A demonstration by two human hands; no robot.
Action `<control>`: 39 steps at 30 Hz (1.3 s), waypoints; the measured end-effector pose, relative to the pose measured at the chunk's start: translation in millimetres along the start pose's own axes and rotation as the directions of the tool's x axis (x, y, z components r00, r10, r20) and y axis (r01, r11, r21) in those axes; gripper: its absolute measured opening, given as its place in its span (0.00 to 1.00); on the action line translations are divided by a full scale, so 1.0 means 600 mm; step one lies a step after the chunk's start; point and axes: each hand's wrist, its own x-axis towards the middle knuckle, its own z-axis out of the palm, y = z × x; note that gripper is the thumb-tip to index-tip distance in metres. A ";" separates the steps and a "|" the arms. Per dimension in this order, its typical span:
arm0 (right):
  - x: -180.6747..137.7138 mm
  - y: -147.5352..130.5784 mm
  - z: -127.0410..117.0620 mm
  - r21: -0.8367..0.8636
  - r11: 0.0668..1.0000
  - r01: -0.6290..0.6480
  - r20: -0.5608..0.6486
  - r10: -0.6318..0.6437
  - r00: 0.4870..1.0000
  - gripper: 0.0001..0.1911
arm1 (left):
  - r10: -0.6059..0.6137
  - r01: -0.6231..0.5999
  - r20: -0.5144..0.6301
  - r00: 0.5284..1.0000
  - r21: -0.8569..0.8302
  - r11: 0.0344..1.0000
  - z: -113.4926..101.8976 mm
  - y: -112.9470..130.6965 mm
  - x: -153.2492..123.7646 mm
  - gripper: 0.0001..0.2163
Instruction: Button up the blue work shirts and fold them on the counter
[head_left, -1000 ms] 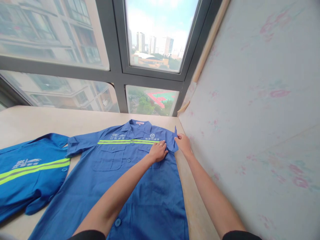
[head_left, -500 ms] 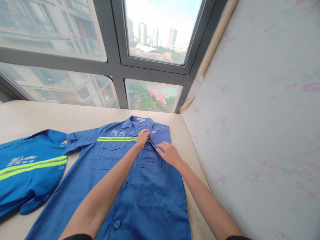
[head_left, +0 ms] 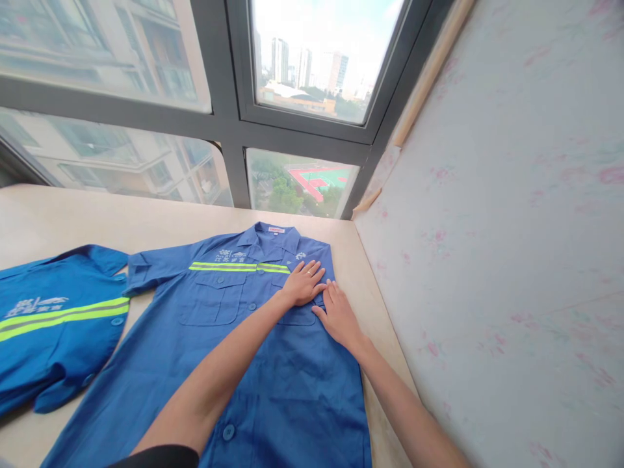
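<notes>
A blue short-sleeved work shirt [head_left: 214,344] lies front up in front of me, its collar toward the window and a yellow-green reflective stripe across the chest. Its right-hand sleeve is folded inward over the chest. My left hand [head_left: 303,285] rests flat on that folded sleeve with the fingers spread, a ring on one finger. Beside it, my right hand [head_left: 340,315] lies on the shirt's right edge, fingers stretched out and the thumb apart. Part of the right chest pocket is hidden under my hands.
Another blue garment [head_left: 63,325] with the same stripe lies at the left, touching the shirt's left sleeve. The pale board [head_left: 160,221] under them meets a grey-framed window [head_left: 297,133] behind and a flowered wall [head_left: 487,260] on the right.
My left hand has let go of the sleeve's edge, moved right and flattened onto the folded sleeve. My right hand has shifted slightly down and lies beside it.
</notes>
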 end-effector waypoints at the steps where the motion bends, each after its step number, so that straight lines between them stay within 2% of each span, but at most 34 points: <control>1: -0.010 0.002 0.001 -0.011 1.000 -0.005 0.008 0.005 1.000 0.37 | -0.004 0.004 -0.001 1.000 0.002 1.000 0.003 -0.002 -0.001 0.25; 6: -0.053 0.006 -0.004 -0.062 0.998 -0.014 0.015 0.014 1.000 0.37 | -0.009 0.008 -0.020 1.000 -0.017 1.000 0.004 -0.003 -0.004 0.26; 11: -0.067 0.006 -0.007 -0.094 0.995 -0.023 0.002 0.023 1.000 0.37 | -0.015 0.013 -0.064 0.998 -0.039 0.999 0.006 -0.002 -0.006 0.25; 15: -0.067 0.010 -0.005 -0.119 0.993 0.003 -0.011 -0.004 1.000 0.37 | -0.124 0.107 -0.153 0.980 -0.119 0.987 0.003 -0.012 -0.022 0.22; 19: -0.074 0.021 -0.004 -0.161 0.987 0.014 0.013 -0.012 1.000 0.39 | -0.177 0.149 -0.185 0.967 -0.156 0.976 -0.021 -0.050 -0.070 0.21; 21: -0.082 0.031 -0.003 -0.175 0.984 0.010 0.020 -0.007 1.000 0.39 | -0.198 0.173 -0.197 0.960 -0.136 0.975 -0.043 -0.085 -0.109 0.21; 23: -0.091 0.042 -0.001 -0.185 0.983 0.006 0.014 -0.004 1.000 0.39 | -0.276 0.261 -0.217 0.936 -0.096 0.961 -0.069 -0.128 -0.156 0.21; 25: -0.099 0.053 0.001 -0.194 0.981 0.004 0.005 -0.003 1.000 0.39 | -0.407 0.411 -0.248 0.879 -0.035 0.911 -0.097 -0.174 -0.210 0.20; 27: -0.104 0.062 0.002 -0.208 0.978 0.002 0.003 -0.002 1.000 0.39 | -0.553 0.586 -0.290 0.781 0.038 0.809 -0.127 -0.217 -0.266 0.20; 29: -0.106 0.067 0.001 -0.227 0.974 0.002 0.010 0.000 1.000 0.39 | -0.655 0.708 -0.314 0.688 0.093 0.700 -0.154 -0.252 -0.318 0.19; 30: -0.106 0.066 0.000 -0.239 0.971 0.001 0.016 0.003 1.000 0.39 | -0.712 0.766 -0.316 0.627 0.082 0.638 -0.166 -0.266 -0.340 0.19; 32: -0.102 0.060 -0.004 -0.268 0.963 -0.017 0.021 0.024 0.999 0.41 | -0.838 0.864 -0.280 0.468 -0.056 0.501 -0.188 -0.288 -0.375 0.19; 34: -0.092 0.042 -0.011 -0.292 0.954 -0.062 -0.003 0.064 0.998 0.43 | -0.929 0.904 -0.206 0.308 -0.241 0.353 -0.203 -0.307 -0.393 0.19; 35: -0.085 0.030 -0.014 -0.296 0.952 -0.079 -0.023 0.076 0.997 0.44 | -0.952 0.902 -0.174 0.252 -0.313 0.296 -0.209 -0.317 -0.397 0.19; 37: -0.066 -0.003 -0.019 -0.280 0.957 -0.078 -0.066 0.062 0.996 0.44 | -0.972 0.887 -0.148 0.181 -0.402 0.227 -0.217 -0.335 -0.397 0.17; 39: -0.044 -0.045 -0.021 -0.242 0.970 -0.024 -0.089 0.002 0.996 0.41 | -0.982 0.861 -0.131 0.136 -0.474 0.182 -0.220 -0.352 -0.390 0.16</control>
